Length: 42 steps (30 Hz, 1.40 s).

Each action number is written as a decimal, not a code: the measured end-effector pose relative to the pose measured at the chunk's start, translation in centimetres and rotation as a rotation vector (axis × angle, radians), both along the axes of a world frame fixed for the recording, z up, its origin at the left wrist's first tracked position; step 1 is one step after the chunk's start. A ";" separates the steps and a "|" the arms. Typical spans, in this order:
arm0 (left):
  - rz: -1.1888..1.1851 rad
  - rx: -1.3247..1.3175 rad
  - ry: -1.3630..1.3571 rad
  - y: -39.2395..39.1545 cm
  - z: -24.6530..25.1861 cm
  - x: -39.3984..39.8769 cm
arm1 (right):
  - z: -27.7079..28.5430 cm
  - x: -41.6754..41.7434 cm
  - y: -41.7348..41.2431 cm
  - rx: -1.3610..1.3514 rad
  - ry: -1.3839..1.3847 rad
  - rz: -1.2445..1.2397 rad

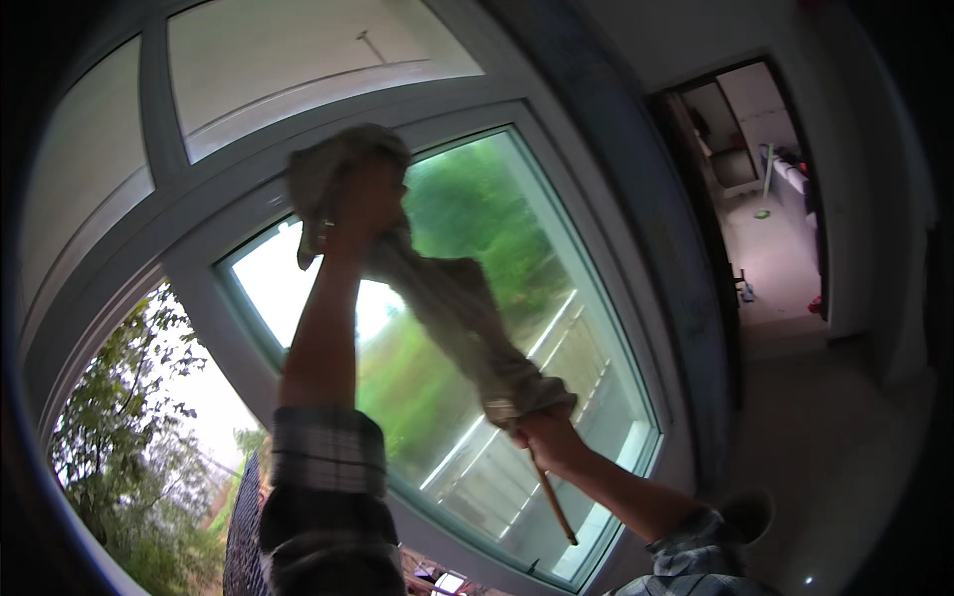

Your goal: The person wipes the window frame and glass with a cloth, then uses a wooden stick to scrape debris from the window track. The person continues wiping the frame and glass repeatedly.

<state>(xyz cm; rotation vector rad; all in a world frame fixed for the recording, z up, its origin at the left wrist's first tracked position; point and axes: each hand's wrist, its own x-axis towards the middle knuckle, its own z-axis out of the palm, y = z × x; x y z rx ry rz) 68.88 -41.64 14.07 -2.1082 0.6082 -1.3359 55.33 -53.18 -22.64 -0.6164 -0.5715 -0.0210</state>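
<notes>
My left hand (365, 194) is raised to the upper part of the window frame and grips one end of a grey-brown cloth (455, 305). That end is bunched around the fingers and lies over the frame's top edge. The cloth stretches down to the right across the glass pane (417, 395). Lower right, my right hand (548, 439) is closed on the cloth's other end. A thin brown stick (555, 503) hangs down from beneath this hand; whether the fingers hold it is hard to tell. Both forearms have plaid sleeves.
The pale window frame (223, 320) surrounds the pane, with an opening on its left showing trees (119, 417). Fixed panes (298, 59) are above. A dark wall edge (656, 246) runs on the right, beyond which a doorway (775, 201) leads to a room with a green-handled mop (768, 179).
</notes>
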 end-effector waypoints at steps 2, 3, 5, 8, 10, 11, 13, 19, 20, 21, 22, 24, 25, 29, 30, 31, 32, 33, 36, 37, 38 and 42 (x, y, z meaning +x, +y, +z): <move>0.106 -0.068 0.168 1.9 -3.9 -0.2 | -1.0 -1.5 0.6 0.021 0.069 0.008; 0.048 -0.109 0.198 2.1 -6.8 -0.7 | -0.8 -2.7 0.2 -0.009 0.088 -0.040; -0.131 -0.241 0.217 3.3 -11.0 -4.4 | 0.7 -6.2 -0.1 -0.088 0.091 -0.063; -0.531 -0.484 0.210 4.3 -13.4 -13.2 | 0.1 -7.6 0.5 -0.290 0.023 -0.124; -0.620 -0.583 0.120 6.9 -11.3 -22.8 | 0.2 -8.8 4.1 -0.268 -0.146 -0.076; -0.753 -0.653 0.080 7.7 -11.5 -22.9 | 0.6 -8.2 3.9 -0.269 -0.197 -0.066; -0.788 -0.666 -0.074 11.0 -9.2 -26.6 | 3.6 -9.7 6.6 -0.200 -0.306 0.027; -0.442 -0.222 -0.489 19.9 2.8 -35.1 | 15.8 -17.2 13.9 -0.071 -0.792 -0.058; -0.360 -0.220 -0.487 20.9 3.7 -36.7 | 16.7 -18.4 14.2 -0.094 -0.844 -0.115; -0.293 -0.220 -0.485 22.0 4.2 -38.2 | 17.6 -19.5 14.6 -0.113 -0.891 -0.170; -0.239 -0.230 -0.477 23.0 4.3 -39.3 | 17.7 -20.1 15.3 -0.145 -0.845 -0.156; -0.157 -0.252 -0.468 24.8 4.2 -41.8 | 17.2 -20.9 16.2 -0.190 -0.789 -0.085; -0.116 -0.262 -0.465 25.6 4.2 -43.1 | 16.9 -21.3 16.6 -0.209 -0.758 -0.046; 0.008 -0.324 -0.468 28.6 3.9 -48.4 | 15.8 -22.3 18.8 -0.253 -0.862 -0.039; 0.042 -0.328 -0.475 29.0 4.1 -50.1 | 15.8 -23.1 19.6 -0.273 -0.828 0.019; 0.075 -0.342 -0.483 29.5 4.1 -51.7 | 16.0 -23.6 20.0 -0.272 -0.834 0.070; 0.105 -0.359 -0.494 29.8 4.0 -53.3 | 16.0 -24.2 20.5 -0.274 -0.839 0.121; 0.117 -0.396 -0.509 30.8 3.5 -54.2 | 16.1 -24.5 21.0 -0.290 -0.842 0.154; 0.141 -0.665 -0.441 30.5 1.7 -58.2 | 16.7 -27.5 21.9 -0.238 -0.872 0.180; 0.287 -0.421 -0.601 32.7 1.6 -60.0 | 16.8 -28.4 21.9 -0.221 -0.893 0.181; 0.412 -0.175 -0.749 37.0 1.7 -61.7 | 16.9 -29.0 21.6 -0.213 -0.914 0.166; 0.312 -0.086 -0.906 43.2 -2.8 -64.6 | 16.1 -30.7 20.7 -0.256 -0.737 0.331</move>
